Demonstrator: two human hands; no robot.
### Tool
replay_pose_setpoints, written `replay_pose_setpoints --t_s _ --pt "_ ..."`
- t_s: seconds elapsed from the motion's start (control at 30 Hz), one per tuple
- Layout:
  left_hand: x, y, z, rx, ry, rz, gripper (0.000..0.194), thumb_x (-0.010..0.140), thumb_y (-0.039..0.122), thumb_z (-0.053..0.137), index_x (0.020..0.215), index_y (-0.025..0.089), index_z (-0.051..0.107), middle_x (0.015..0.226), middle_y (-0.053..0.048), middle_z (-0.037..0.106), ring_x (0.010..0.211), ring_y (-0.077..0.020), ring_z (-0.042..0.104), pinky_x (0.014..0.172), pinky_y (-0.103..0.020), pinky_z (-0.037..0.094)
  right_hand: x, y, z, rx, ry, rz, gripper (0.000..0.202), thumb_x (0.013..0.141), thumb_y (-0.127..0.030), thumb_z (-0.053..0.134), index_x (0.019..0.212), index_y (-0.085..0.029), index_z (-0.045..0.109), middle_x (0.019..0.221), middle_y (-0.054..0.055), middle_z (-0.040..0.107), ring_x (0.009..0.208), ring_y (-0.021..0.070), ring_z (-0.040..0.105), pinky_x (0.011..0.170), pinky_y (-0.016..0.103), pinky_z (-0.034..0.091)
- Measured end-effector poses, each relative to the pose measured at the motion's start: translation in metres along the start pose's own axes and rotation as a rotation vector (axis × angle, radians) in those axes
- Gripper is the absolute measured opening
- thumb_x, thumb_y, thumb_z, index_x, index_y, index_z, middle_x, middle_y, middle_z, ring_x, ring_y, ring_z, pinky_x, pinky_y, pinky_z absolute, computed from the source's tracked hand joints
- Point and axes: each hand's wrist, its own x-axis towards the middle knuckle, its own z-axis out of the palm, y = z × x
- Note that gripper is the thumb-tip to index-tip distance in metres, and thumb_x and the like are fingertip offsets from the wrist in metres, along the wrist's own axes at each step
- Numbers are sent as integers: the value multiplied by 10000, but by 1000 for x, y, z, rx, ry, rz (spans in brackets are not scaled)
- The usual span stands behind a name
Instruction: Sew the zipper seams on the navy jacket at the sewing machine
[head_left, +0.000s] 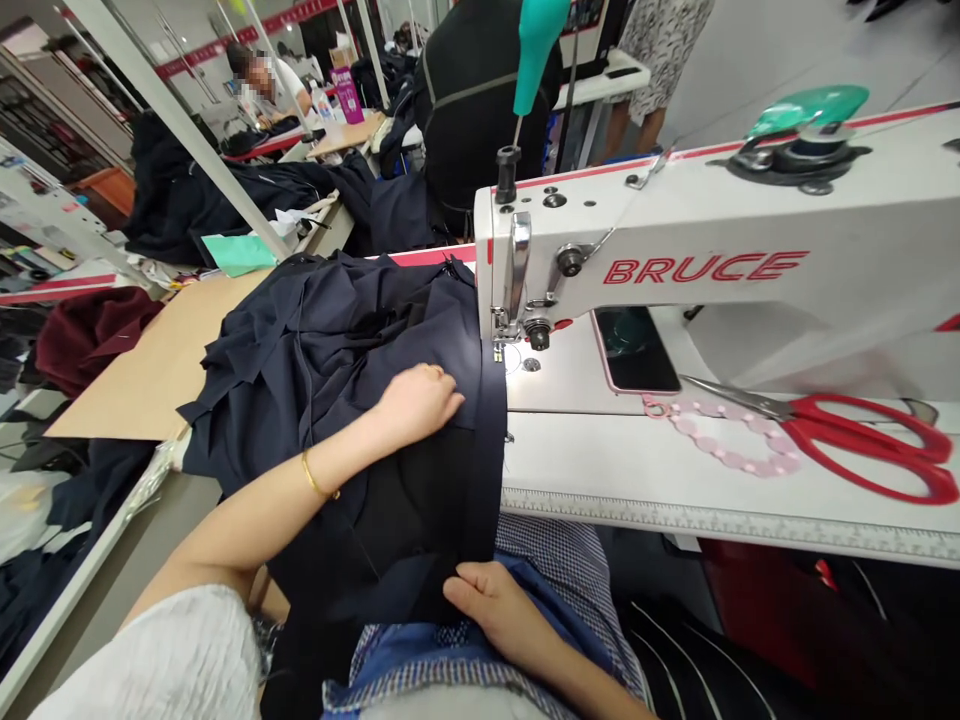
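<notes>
Fingers of the left hand (421,405) curl together on the dark cloth (337,375), at seven o'clock from the presser foot (499,352); I can't tell whether they grip. Those of the right hand (499,608) pinch its near edge at six o'clock. Sewing looks partway: the banded edge lies by the foot, the nearer stretch apparently left to feed, stitches indistinct. The left arm (247,530) extends from eight o'clock, the right arm (581,675) from five.

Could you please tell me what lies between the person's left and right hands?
In the head view, dark fabric lies between the left hand and the right hand.
</notes>
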Motion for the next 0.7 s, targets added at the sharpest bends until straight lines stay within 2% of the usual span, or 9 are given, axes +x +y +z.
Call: replay_pose_setpoints --t_s 0.07,0.13,0.23,0.33,0.43,0.53,0.7 --pt "-3 21 -3 -115 3 176 237 863 312 416 937 145 567 878 -68 583 832 -188 566 732 -275 449 0 1 0 1 -20 -8 543 751 -642 421 533 -187 221 537 -64 179 505 60 164 451 230 123" --pt "-3 37 -4 -189 24 332 178 844 260 465 946 146 556 887 -53 576 822 -161 564 735 -248 449 0 1 1 -7 -37 -14 545 753 -645 411 527 -185 227 529 -65 175 498 58 161 447 232 115" --pt "2 54 -2 -135 30 452 174 835 246 482 917 114 561 846 -72 573 801 -181 567 708 -270 458 -1 -1 3 -31 -49 -4 556 745 -662 402 516 -185 230 516 -65 179 489 55 168 441 232 112" --pt "7 62 5 -18 42 452 195 832 268 491 874 95 571 823 -91 562 722 -198 566 594 -290 455 -2 -5 5 -62 -50 8 577 721 -697 384 501 -185 235 501 -65 185 478 53 176 434 231 115" --pt "8 62 14 7 59 446 135 838 220 476 834 136 581 856 -74 556 728 -189 554 519 -264 425 -3 -9 6 -97 -53 15 592 704 -724 365 495 -185 236 495 -64 184 474 52 178 431 227 118" --pt "5 61 21 22 106 429 160 854 183 433 804 160 583 866 -55 564 755 -191 533 524 -267 419 -4 -12 7 -123 -66 18 612 678 -755 351 492 -184 233 490 -65 186 471 49 181 424 224 118" --pt "-1 72 27 64 133 410 216 840 71 347 826 95 561 816 -104 563 781 -221 527 551 -297 440 -7 -17 10 -164 -67 20 644 638 -799 329 481 -183 224 473 -67 184 459 45 177 412 224 113"
